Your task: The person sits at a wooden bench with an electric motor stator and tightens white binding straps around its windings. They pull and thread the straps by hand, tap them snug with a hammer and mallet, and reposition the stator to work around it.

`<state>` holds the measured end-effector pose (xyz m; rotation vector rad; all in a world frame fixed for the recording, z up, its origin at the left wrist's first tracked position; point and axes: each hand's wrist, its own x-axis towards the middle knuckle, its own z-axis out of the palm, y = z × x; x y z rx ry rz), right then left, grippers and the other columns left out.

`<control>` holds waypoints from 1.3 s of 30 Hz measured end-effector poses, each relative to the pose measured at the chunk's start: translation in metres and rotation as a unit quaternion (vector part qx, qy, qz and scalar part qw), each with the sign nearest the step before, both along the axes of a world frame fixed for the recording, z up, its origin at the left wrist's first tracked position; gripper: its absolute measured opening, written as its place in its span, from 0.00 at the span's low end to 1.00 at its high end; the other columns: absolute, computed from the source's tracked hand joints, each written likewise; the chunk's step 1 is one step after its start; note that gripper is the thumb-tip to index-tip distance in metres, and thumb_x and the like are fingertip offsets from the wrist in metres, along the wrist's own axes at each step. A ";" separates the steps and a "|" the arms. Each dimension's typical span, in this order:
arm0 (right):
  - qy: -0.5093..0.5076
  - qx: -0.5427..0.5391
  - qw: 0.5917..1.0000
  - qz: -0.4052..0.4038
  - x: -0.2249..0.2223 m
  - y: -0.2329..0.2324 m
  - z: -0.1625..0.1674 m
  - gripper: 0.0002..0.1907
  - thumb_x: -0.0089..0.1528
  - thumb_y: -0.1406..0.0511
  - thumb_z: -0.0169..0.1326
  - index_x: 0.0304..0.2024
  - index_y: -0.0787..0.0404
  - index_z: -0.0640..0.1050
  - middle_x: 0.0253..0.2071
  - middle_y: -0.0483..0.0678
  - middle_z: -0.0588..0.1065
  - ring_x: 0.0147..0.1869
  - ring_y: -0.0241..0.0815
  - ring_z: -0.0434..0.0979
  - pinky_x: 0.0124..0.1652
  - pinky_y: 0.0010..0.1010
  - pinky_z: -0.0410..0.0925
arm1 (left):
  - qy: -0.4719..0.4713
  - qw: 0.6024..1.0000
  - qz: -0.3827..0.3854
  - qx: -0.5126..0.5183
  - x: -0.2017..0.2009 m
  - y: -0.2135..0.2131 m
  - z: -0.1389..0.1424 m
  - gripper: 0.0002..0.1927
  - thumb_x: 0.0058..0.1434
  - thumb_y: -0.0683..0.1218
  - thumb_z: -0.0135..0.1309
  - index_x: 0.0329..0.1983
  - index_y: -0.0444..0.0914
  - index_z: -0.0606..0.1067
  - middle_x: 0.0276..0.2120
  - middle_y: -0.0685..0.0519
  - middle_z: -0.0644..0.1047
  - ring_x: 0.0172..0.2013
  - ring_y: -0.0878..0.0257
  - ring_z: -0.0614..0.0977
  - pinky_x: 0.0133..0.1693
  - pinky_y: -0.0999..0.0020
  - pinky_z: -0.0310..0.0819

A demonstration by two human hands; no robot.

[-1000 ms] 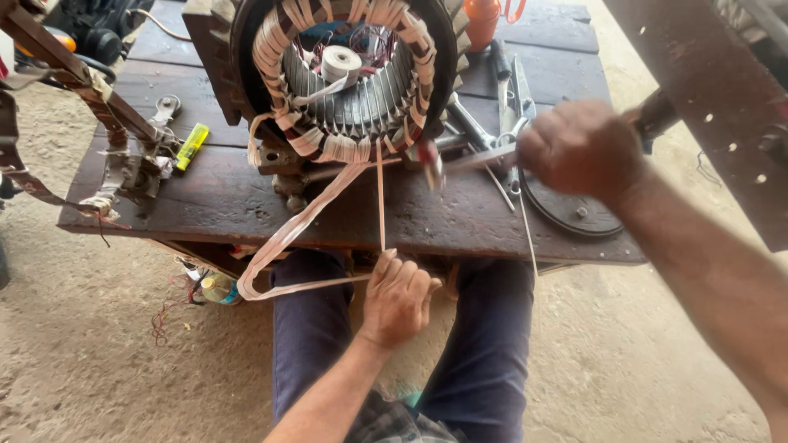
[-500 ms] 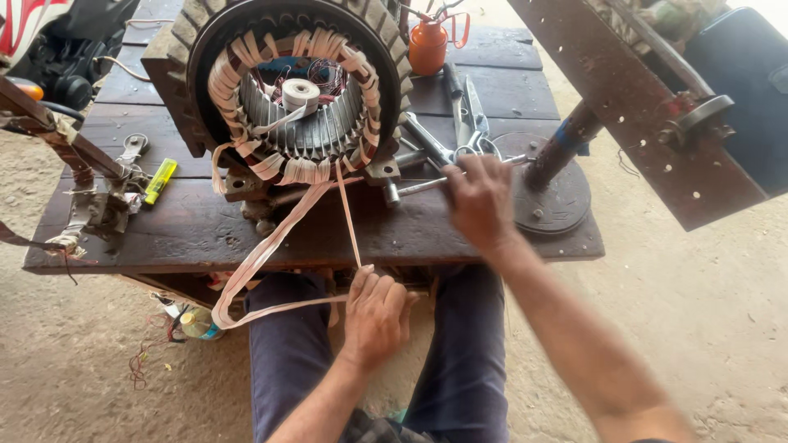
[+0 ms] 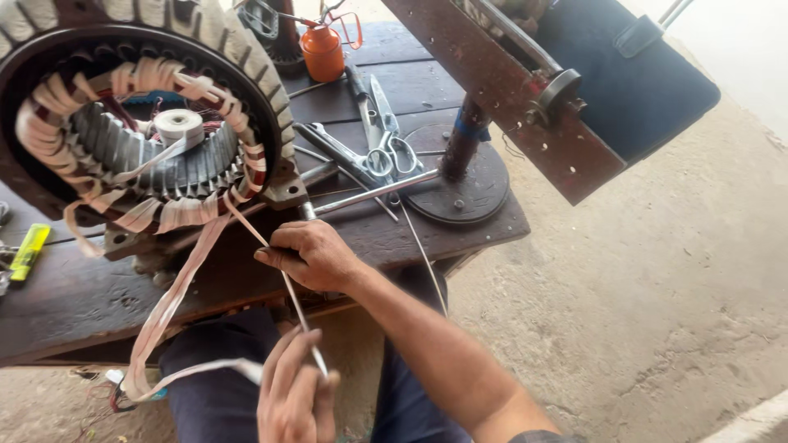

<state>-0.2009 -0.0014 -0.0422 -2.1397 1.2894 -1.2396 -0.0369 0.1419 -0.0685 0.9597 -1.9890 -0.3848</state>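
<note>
White cloth tape [image 3: 246, 223] runs taut from the stator [image 3: 139, 131] windings down to the left hand [image 3: 294, 394]; a slack loop hangs below the desk [image 3: 74, 303] edge.

The right hand [image 3: 316, 256] pinches a white tape strip [image 3: 246, 226] running taut from the motor stator [image 3: 144, 139] down to the left hand [image 3: 295, 394]. Scissors [image 3: 386, 135] and an orange oil can [image 3: 322, 51] lie on the wooden tabletop [image 3: 74, 303].

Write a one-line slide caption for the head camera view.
Left hand pulls white tape taut from a motor stator on a wooden bench; right hand pinches it.
</note>
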 end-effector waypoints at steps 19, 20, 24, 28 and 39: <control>-0.071 0.056 0.996 0.002 0.009 -0.020 -0.011 0.17 0.63 0.65 0.63 0.25 0.66 0.72 0.22 0.50 0.68 0.24 0.42 0.66 0.27 0.38 0.60 | -0.038 0.948 -0.118 -0.292 0.042 -0.082 0.142 0.08 0.62 0.49 0.62 0.40 0.42 0.79 0.47 0.46 0.81 0.50 0.52 0.81 0.50 0.52 0.76; -0.068 0.062 0.996 -0.005 0.011 -0.019 -0.009 0.16 0.63 0.65 0.62 0.24 0.66 0.72 0.22 0.49 0.69 0.23 0.42 0.67 0.26 0.38 0.61 | -0.025 0.977 -0.069 -0.201 0.044 -0.105 0.147 0.07 0.63 0.44 0.58 0.41 0.37 0.80 0.45 0.45 0.81 0.49 0.50 0.83 0.56 0.50 0.74; -0.038 0.027 0.999 -0.018 0.016 -0.018 0.000 0.16 0.63 0.66 0.63 0.25 0.67 0.73 0.22 0.52 0.68 0.24 0.45 0.66 0.26 0.40 0.59 | -0.100 0.974 -0.013 -0.204 0.061 -0.161 0.165 0.05 0.62 0.44 0.55 0.34 0.39 0.78 0.50 0.41 0.80 0.51 0.47 0.81 0.56 0.53 0.72; -0.123 -0.065 0.987 0.078 0.017 -0.018 0.002 0.09 0.68 0.67 0.55 0.44 0.69 0.77 0.36 0.52 0.76 0.35 0.46 0.77 0.33 0.37 0.69 | -0.004 0.912 -0.408 0.048 0.076 -0.164 0.190 0.16 0.69 0.56 0.51 0.35 0.40 0.78 0.51 0.45 0.79 0.52 0.53 0.81 0.56 0.56 0.75; -0.057 0.039 0.997 -0.021 0.021 -0.014 0.012 0.15 0.63 0.64 0.62 0.27 0.66 0.74 0.24 0.52 0.70 0.25 0.46 0.70 0.27 0.39 0.62 | -0.449 0.877 0.145 0.092 0.029 -0.234 0.119 0.15 0.64 0.49 0.51 0.27 0.36 0.81 0.25 0.46 0.78 0.27 0.56 0.80 0.34 0.56 0.76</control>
